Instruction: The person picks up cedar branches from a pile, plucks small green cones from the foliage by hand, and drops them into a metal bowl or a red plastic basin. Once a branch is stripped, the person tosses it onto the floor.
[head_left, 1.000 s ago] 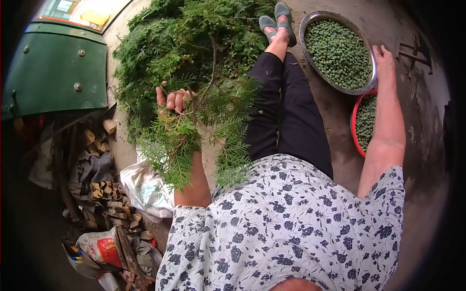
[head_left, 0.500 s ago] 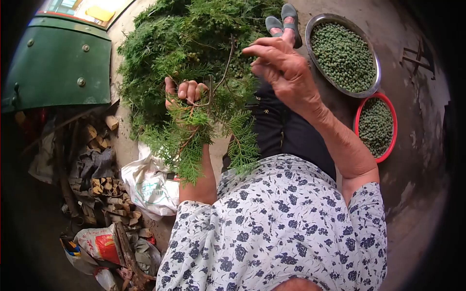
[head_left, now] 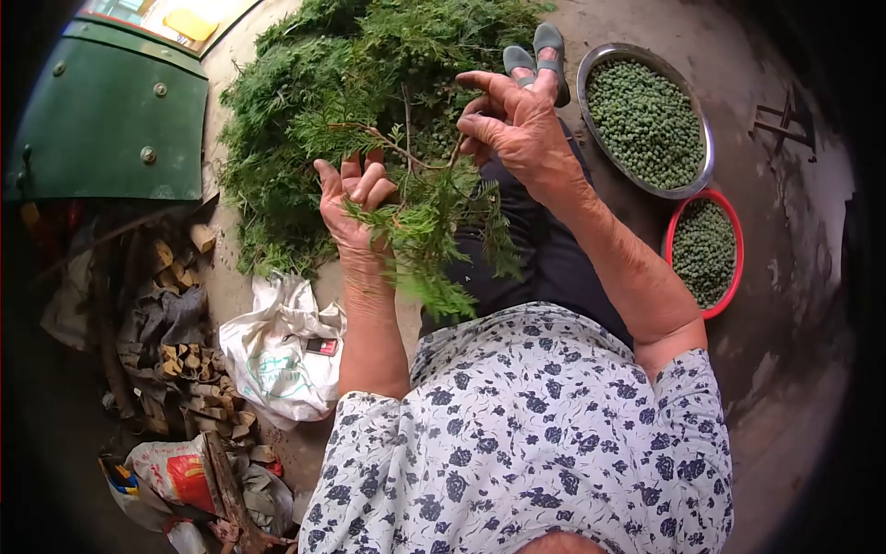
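Note:
A leafy green conifer sprig (head_left: pixel 434 217) hangs over my lap, its flat fronds drooping towards my shirt. My right hand (head_left: pixel 524 134) pinches the brown stem between thumb and fingertips, with the index finger stretched out above. Beside the sprig's left edge is my left hand (head_left: pixel 355 198), palm turned up, thumb apart and fingers loosely bent; some fronds cover part of its palm. Beyond both hands lies a big heap of cut conifer branches (head_left: pixel 277 120) on the floor.
To the right stand a metal basin (head_left: pixel 708 148) and a red basin (head_left: pixel 738 249), both filled with small green cones. A white sack (head_left: pixel 268 346) lies at left near stacked firewood (head_left: pixel 208 397). A green metal panel (head_left: pixel 111 120) is at upper left. My shoes (head_left: pixel 548 39) rest beside the heap.
My right hand has come down and taken the sprig's stem. My left hand has loosened from the sprig. The sprig has swung to the right and turned.

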`<control>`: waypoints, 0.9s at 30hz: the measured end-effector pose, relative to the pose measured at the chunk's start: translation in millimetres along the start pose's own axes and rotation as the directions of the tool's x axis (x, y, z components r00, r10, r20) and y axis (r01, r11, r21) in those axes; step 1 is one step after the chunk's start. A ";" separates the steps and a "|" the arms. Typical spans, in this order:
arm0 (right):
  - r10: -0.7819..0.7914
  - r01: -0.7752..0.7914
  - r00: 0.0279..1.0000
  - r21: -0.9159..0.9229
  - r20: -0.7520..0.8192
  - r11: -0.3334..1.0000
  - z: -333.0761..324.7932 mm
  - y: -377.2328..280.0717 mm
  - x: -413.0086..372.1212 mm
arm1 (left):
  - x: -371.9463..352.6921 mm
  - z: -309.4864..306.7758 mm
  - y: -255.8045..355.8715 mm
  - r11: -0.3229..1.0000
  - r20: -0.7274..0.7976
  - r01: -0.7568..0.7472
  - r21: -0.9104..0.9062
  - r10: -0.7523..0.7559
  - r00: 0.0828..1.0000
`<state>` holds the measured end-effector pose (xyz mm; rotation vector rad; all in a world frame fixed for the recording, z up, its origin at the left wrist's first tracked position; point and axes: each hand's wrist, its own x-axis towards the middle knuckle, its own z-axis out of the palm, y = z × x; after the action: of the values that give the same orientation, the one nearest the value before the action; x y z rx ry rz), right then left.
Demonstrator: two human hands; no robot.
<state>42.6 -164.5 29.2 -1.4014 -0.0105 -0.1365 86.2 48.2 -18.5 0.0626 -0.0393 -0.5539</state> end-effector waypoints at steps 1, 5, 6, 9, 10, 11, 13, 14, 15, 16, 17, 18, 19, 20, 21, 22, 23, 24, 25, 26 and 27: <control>0.000 0.000 1.000 -0.003 -0.001 1.000 -4.1 3.8 4.0 | -2.3 2.2 -2.5 1.000 0.001 0.001 -0.003 -0.001 1.000; 0.173 -0.197 0.972 0.148 0.158 0.969 -18.6 22.1 18.3 | 3.6 22.5 -29.5 0.928 -0.325 -0.167 0.334 0.279 0.903; 0.173 -0.213 0.957 0.162 0.232 0.963 -19.9 21.3 19.2 | 4.2 17.5 -22.2 0.990 -0.183 -0.006 0.144 0.033 0.983; 0.217 -0.294 0.915 0.193 0.339 0.936 -24.3 17.8 16.1 | 7.0 3.7 -15.0 0.979 0.012 0.203 0.000 -0.203 0.979; 0.199 -0.273 0.914 0.174 0.354 0.946 -25.0 20.0 16.4 | 6.8 0.3 -14.6 0.984 -0.048 0.177 -0.017 -0.177 0.983; 0.180 -0.251 0.912 0.155 0.368 0.955 -25.6 22.7 16.8 | 6.8 -4.2 -13.5 0.988 -0.109 0.150 -0.033 -0.153 0.982; 0.165 -0.226 0.929 0.153 0.332 0.962 -25.2 26.9 17.4 | 8.0 -11.6 -13.6 0.978 -0.006 0.206 -0.039 -0.206 0.979; 0.195 -0.242 0.947 0.166 0.255 0.956 -23.8 26.0 17.5 | 8.0 -13.1 -13.6 0.996 -0.160 0.091 0.011 -0.088 0.983; 0.223 -0.254 0.958 0.178 0.178 0.951 -22.8 24.3 18.2 | 8.4 -11.7 -14.1 0.997 -0.300 -0.016 0.078 0.039 0.953; 0.242 -0.277 0.957 0.246 0.162 0.929 -24.4 26.9 22.0 | 7.3 -11.7 -13.7 0.997 -0.296 -0.016 0.076 0.038 0.954; 0.239 -0.273 0.957 0.243 0.163 0.931 -24.3 24.9 24.4 | 5.1 -11.7 -12.1 0.968 -0.366 -0.110 0.225 0.189 0.911; 0.228 -0.243 0.970 0.263 0.086 0.934 -24.1 22.4 26.9 | 2.5 -11.8 -10.0 0.908 -0.408 -0.186 0.376 0.342 0.847; 0.217 -0.210 0.976 0.281 0.007 0.936 -24.4 19.8 29.3 | -0.4 -11.8 -8.1 0.819 -0.420 -0.241 0.521 0.491 0.763; 0.192 -0.182 0.981 0.300 -0.005 0.936 -26.6 19.4 31.0 | -6.4 -12.2 -5.6 0.824 -0.442 -0.275 0.496 0.512 0.737; 0.184 -0.174 0.983 0.297 -0.004 0.939 -26.7 19.9 32.5 | -11.4 -12.5 -5.9 0.823 -0.435 -0.279 0.495 0.512 0.740; 0.118 -0.109 0.993 0.301 -0.013 0.947 -25.9 21.0 32.6 | -16.6 -12.6 -6.1 0.732 -0.370 -0.270 0.625 0.583 0.724; 0.053 -0.045 0.998 0.305 -0.020 0.951 -24.3 22.4 32.6 | -22.0 -11.6 -6.2 0.622 -0.295 -0.258 0.740 0.643 0.706; 0.012 -0.009 1.000 0.297 -0.010 0.955 -21.0 23.8 32.1 | -23.5 15.4 -24.6 0.629 -0.329 -0.227 0.743 0.639 0.695; -0.013 0.019 1.000 0.264 -0.024 0.964 -15.5 22.9 28.2 | -25.4 15.1 -33.9 0.626 -0.320 -0.237 0.743 0.643 0.695; -0.125 0.134 0.990 0.178 -0.062 0.975 -8.8 25.9 23.8 | -26.7 14.5 -40.7 0.617 -0.311 -0.154 0.771 0.577 0.755; -0.241 0.249 0.966 0.090 -0.091 0.964 -6.4 31.2 20.5 | -25.8 14.0 -50.6 0.596 -0.304 -0.072 0.800 0.507 0.807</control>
<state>65.7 -167.6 -0.8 -1.2891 -0.1236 -0.3927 36.9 18.2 -8.6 1.0384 0.2411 -0.1147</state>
